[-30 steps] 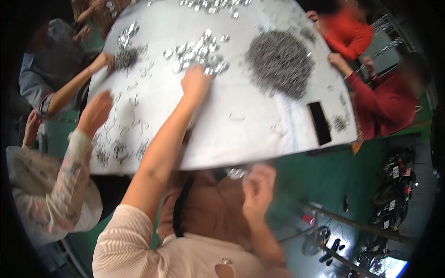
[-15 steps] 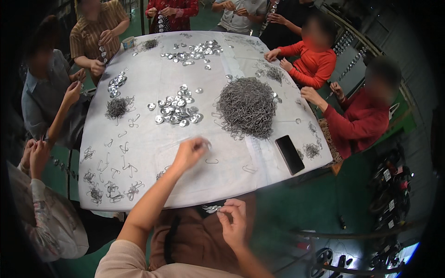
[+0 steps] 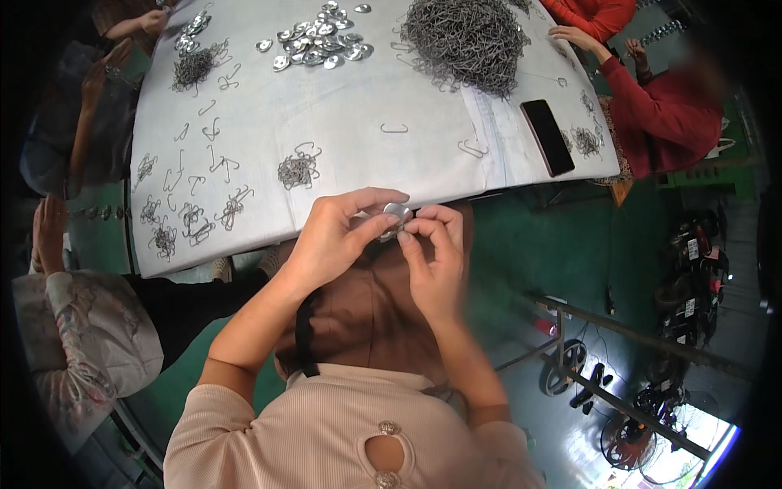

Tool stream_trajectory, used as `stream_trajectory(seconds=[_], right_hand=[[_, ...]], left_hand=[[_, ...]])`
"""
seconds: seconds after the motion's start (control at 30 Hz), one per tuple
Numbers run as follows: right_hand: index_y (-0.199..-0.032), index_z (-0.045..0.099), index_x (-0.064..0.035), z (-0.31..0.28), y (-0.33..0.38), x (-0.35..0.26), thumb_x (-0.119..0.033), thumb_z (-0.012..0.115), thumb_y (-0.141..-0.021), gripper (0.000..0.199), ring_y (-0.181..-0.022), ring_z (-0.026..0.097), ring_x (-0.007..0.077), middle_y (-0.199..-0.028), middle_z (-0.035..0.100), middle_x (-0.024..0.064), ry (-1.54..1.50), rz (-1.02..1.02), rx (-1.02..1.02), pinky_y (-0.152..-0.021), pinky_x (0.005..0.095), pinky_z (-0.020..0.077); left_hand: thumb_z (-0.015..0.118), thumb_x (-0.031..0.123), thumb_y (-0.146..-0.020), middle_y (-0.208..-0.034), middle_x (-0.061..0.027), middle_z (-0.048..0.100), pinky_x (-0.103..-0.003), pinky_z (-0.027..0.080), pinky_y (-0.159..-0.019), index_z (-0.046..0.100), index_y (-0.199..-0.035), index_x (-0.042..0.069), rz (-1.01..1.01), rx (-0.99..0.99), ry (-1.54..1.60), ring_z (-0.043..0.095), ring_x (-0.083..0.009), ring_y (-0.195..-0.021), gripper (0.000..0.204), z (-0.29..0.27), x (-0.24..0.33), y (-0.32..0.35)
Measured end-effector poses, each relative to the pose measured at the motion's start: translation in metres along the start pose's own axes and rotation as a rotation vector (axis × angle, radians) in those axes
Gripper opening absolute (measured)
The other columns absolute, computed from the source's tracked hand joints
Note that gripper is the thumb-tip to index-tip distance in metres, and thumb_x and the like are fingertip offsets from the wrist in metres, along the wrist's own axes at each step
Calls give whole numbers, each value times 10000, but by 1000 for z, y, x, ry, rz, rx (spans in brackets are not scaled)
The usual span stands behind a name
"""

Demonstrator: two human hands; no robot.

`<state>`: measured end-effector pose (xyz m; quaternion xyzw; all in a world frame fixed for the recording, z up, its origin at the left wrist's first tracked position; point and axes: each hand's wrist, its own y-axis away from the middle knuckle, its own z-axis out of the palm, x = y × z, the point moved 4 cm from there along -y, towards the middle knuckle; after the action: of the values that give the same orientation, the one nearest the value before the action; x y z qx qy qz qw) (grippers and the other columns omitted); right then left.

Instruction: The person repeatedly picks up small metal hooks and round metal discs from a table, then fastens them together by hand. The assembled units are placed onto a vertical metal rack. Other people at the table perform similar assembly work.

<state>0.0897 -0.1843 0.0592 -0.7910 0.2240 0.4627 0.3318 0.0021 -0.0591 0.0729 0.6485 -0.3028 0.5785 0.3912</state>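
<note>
Both hands meet just past the near edge of the table, above my lap. Left hand is curled, thumb and forefinger pinching a small round silver disc by its rim. Right hand is also narrow, fingertips pressed against the right side of the same disc; whether a wire hook sits between those fingers I cannot tell, as they cover that spot.

Findings on the surface: a small cluster of bent wire hooks lies on the white cloth directly ahead of my hands, within easy reach. More hooks lie singly and in small heaps to the left. A large mound of wire and a pile of matching discs sit at the far side. A dark phone lies flat near the right edge, well apart from the work.

Assessment: the step in hand appears to be fitting a piece to the disc. To do it well, I judge the left pinch should stay on the rim so the face is clear, the right fingertips should work close to the disc's edge, and both hands should stay low over the lap so a slipped part is caught there.

Other people's hands work at the left and far right; none are near mine.
</note>
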Motion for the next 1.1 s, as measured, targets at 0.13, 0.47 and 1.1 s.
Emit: stream_trajectory(seconds=[0.13,0.47,1.1], right_hand=[[-864,605,-22,3,1,4,-97,669,-820,109,-944,493,256,-996,513,97,28,3,-3,-808,342,425],[-907,622,-33,-18,-37,31,-109,686,-782,159,-773,603,184,-871,622,82,126,255,-181,-662,318,462],[-873,614,-11,5,-71,39,-102,675,-836,115,-762,560,108,-792,611,17,-326,591,-350,-717,236,450]], left_hand=[[601,-36,-849,-952,-91,681,-257,498,-757,612,-1161,-6,111,24,-64,627,-127,-860,314,2,0,6],[606,-46,-836,-944,-137,678,-288,522,-764,612,-1141,14,160,69,-356,671,-200,-874,311,3,-14,10],[552,-82,-842,-1033,-169,660,-321,532,-869,513,-1215,-14,85,209,-40,651,-224,-990,381,-1,-23,11]])
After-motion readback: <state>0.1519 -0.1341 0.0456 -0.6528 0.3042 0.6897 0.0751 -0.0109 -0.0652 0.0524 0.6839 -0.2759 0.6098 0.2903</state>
